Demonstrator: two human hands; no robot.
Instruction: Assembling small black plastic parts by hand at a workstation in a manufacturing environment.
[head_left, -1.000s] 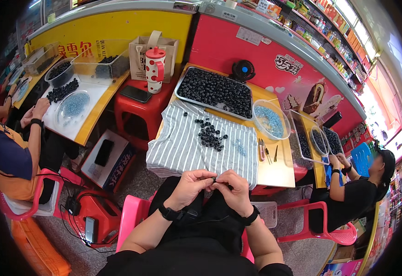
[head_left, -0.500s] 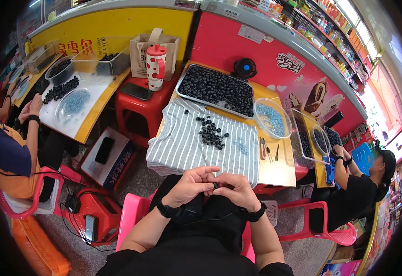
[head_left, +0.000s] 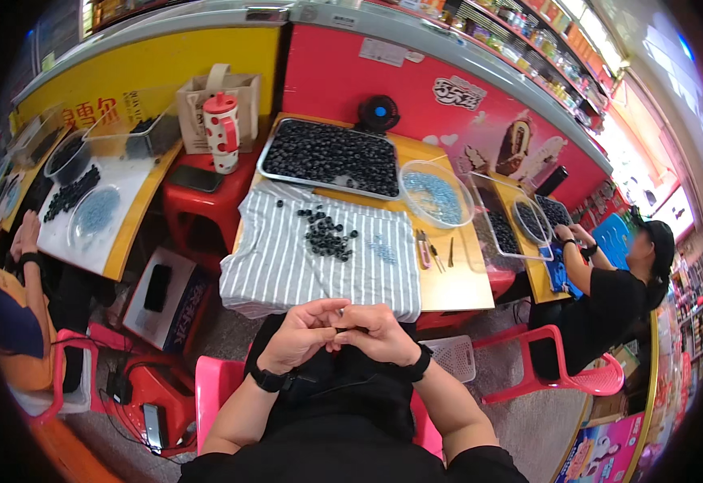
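Note:
My left hand and my right hand meet over my lap, just before the near edge of a striped grey cloth. Between their pinched fingertips is a small dark piece, mostly covered by the fingers. On the cloth lies a loose heap of small black round parts, with a scatter of tiny pale blue pieces to its right. Behind them a metal tray is filled with more black parts. A round clear tub of pale blue pieces stands beside the tray.
Pink-handled cutters and slim pointed tools lie on the table's right side. A small black fan stands behind the tray. Left, a red stool bears a spotted tumbler and phone. People work at tables on both sides.
The whole view has swung, so the tables and tray sit further left in it. My hands stay together over my lap, fingers shifted slightly around the small dark piece.

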